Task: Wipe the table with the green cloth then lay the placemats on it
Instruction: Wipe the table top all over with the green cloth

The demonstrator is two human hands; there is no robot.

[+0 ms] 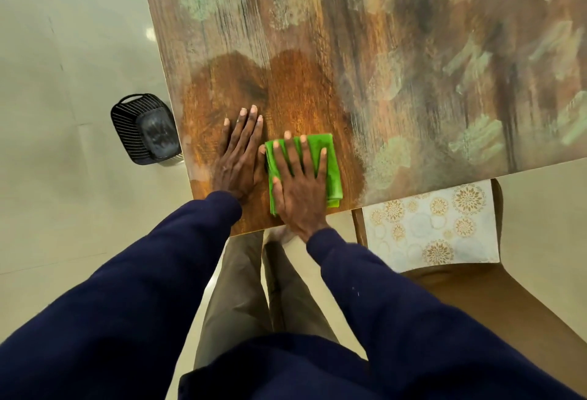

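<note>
Right hand (300, 183) was flat on the cloth (333, 164), fingers straight and spread, pressing it onto the table (397, 50) right by the near edge. Left hand (239, 151) lay just beside it on the left, palm down on bare wood, fingers straight, holding nothing. The wood around both hands looked darker and glossier than the pale smudgy patches out past the fingertips. Off to the right of the right hand, below the table edge, a placemat (432, 228) sat on a chair (476, 298). Left of the left hand, a basket (144, 129) stood on the floor.
</note>
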